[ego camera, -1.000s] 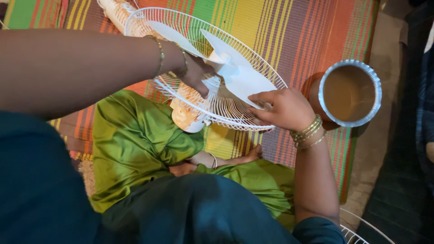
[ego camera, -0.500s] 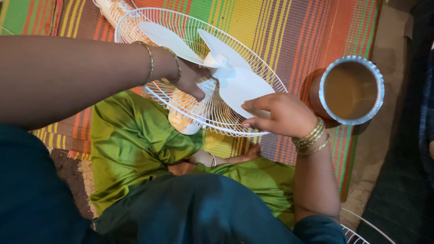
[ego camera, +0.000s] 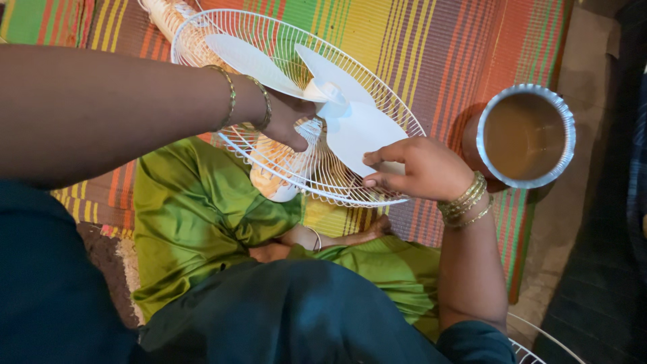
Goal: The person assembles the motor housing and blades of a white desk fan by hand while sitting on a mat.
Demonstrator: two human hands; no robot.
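While the white fan blade set [ego camera: 337,111] sits in the round wire guard [ego camera: 296,108], tilted over the lap and the striped mat [ego camera: 418,40], both hands work at it. Left hand [ego camera: 286,121] is closed around the hub at the centre of the blades. Right hand [ego camera: 414,168] pinches the tip of the nearest blade between thumb and fingers. Judgement: thin plastic blades, light, stiff but liable to flex or crack at the tips; the hub is the sounder hold. Guard wires look springy and easily bent. Steel pot [ego camera: 526,135] of brown liquid stands near the right wrist; spill risk.
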